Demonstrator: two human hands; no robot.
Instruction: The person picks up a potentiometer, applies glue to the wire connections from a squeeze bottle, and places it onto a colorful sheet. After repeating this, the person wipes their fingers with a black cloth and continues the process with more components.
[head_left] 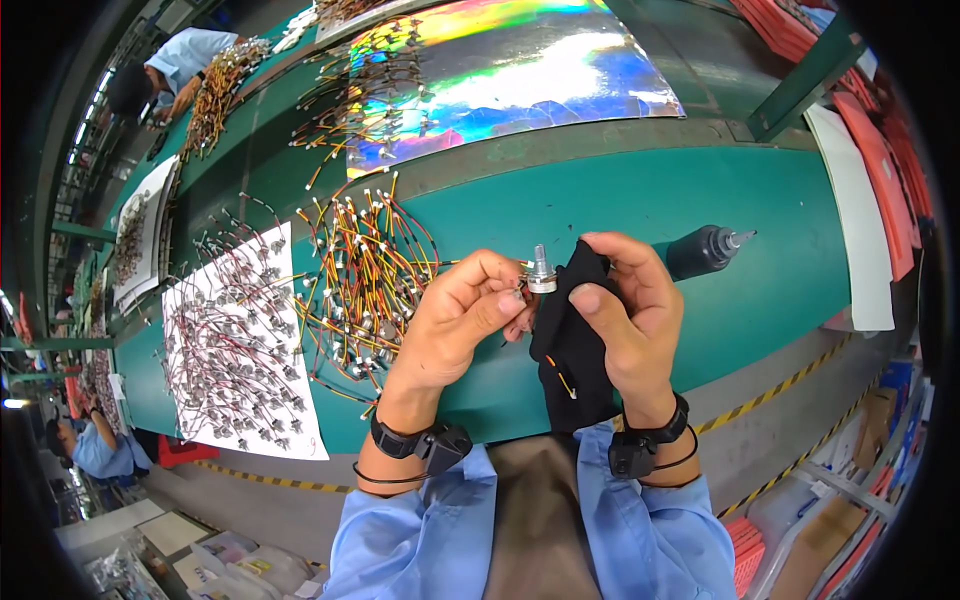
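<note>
Between my two hands a small metal potentiometer [542,280] stands with its threaded shaft pointing up. My left hand [450,325] is closed in a pinch at its left side, where thin wires come off it. A black cloth [580,365] hangs from my right hand [640,315], whose thumb and fingers are closed on it. The cloth's edge lies against the potentiometer's right side. A short black-and-yellow wire [563,378] with a white connector shows against the lower cloth. The tips of my left fingers are partly hidden behind the potentiometer and cloth.
Left of my hands lies a heap of wired parts [350,285]. Beyond it, a white sheet [308,425] carries rows of similar parts. A dark bottle with a nozzle [700,252] lies on the right. A shiny rainbow sheet [530,85] is at the back. Other people [195,60] work at far left.
</note>
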